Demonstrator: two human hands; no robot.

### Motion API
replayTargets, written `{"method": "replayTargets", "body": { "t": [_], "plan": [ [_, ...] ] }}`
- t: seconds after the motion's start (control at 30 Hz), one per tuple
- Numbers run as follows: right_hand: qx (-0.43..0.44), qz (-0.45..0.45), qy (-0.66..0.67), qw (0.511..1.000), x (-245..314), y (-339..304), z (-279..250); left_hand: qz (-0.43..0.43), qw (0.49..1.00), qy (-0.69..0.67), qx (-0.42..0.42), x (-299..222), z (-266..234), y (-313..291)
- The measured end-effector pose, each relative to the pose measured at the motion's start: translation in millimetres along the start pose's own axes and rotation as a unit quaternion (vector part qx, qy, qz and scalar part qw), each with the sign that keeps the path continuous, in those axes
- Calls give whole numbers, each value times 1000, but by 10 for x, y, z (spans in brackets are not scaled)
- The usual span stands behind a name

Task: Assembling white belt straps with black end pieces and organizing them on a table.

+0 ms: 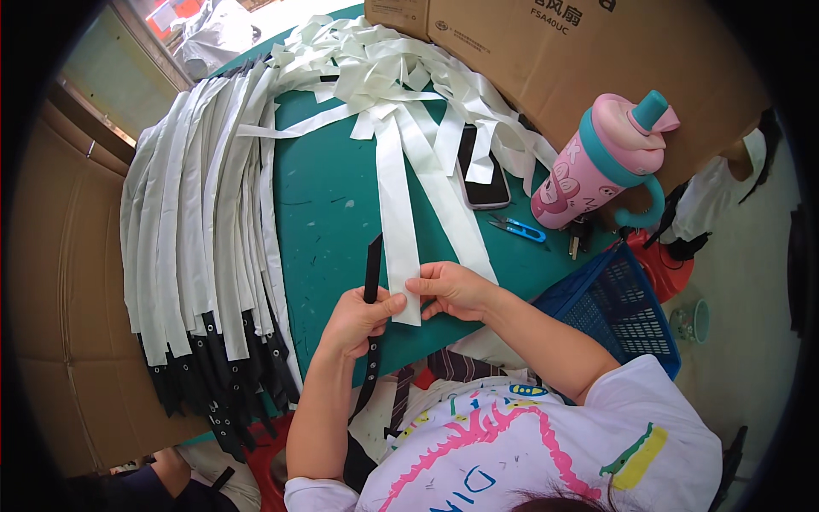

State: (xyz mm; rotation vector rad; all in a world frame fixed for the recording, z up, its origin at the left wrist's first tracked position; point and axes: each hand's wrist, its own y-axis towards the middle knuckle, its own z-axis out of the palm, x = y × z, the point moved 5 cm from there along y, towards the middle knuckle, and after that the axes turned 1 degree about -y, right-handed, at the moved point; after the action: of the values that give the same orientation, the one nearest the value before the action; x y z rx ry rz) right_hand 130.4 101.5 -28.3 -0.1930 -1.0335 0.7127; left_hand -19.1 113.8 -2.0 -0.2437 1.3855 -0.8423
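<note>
My left hand [363,322] is closed round a black strap with metal eyelets [372,367], which sticks up above the fist and hangs down below it. Its thumb also presses on the lower end of a white fabric strip [397,213]. From the other side my right hand [448,292] pinches the same strip near that end, thumb on top. The strip runs away from me over the green table [328,196] into a loose heap of white strips [375,64]. A second white strip [448,200] lies slanting beside it, passing under my right hand.
Left lies a thick row of white strips [200,213] with black eyelet straps [226,375] below. To the right are a phone [488,194], blue thread snips [518,228], keys [577,237] and a pink bottle [597,158]. Cardboard boxes [546,68] and a blue basket [597,303] border the table.
</note>
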Motion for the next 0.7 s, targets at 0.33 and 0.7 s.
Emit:
{"method": "replayTargets", "body": {
  "t": [0.33, 0.7],
  "plan": [
    [-27, -49, 167, 984, 80, 345, 120, 5, 995, -79, 55, -50, -63, -513],
    [-64, -67, 99, 991, 103, 395, 449, -92, 967, -163, 174, 149, -54, -788]
  ]
}}
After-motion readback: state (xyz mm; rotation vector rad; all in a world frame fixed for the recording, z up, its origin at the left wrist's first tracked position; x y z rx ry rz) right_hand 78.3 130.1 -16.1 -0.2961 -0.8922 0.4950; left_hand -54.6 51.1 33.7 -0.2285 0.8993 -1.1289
